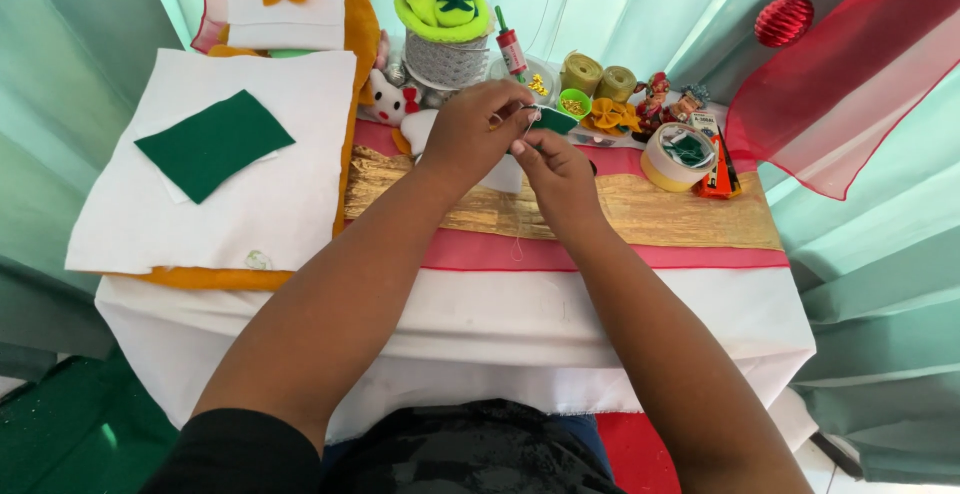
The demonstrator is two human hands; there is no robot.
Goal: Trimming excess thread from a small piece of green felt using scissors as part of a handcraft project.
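— What do we have at our fingers?

— Our left hand (470,134) pinches a small dark green felt piece (553,122) between thumb and fingertips, closed narrow on it. The right hand (555,176) sits just below and beside it, its fingers drawn together at the felt's edge. Whether they grip a needle we cannot tell, though a thin thread (517,224) hangs down from between the two hands.

— And where is that over the counter (500,324)?

— Above the gold ribbon strip (660,212) that runs across the red cloth (480,252), near the middle of the far side.

— How do our arms lie?

— Both forearms reach forward from the near edge and converge, wrists lifted off the cloth, backs of the hands turned up.

— What about containers?

— A small green cup (574,104) just beyond the hands holds tiny yellow bits. To the right a round white tape roll (675,157) has green material tucked in its centre. Two spools of gold ribbon (598,78) stand behind the cup. Well to the left, a green felt rectangle (213,144) lies on a stack of white fabric sheets (250,204).
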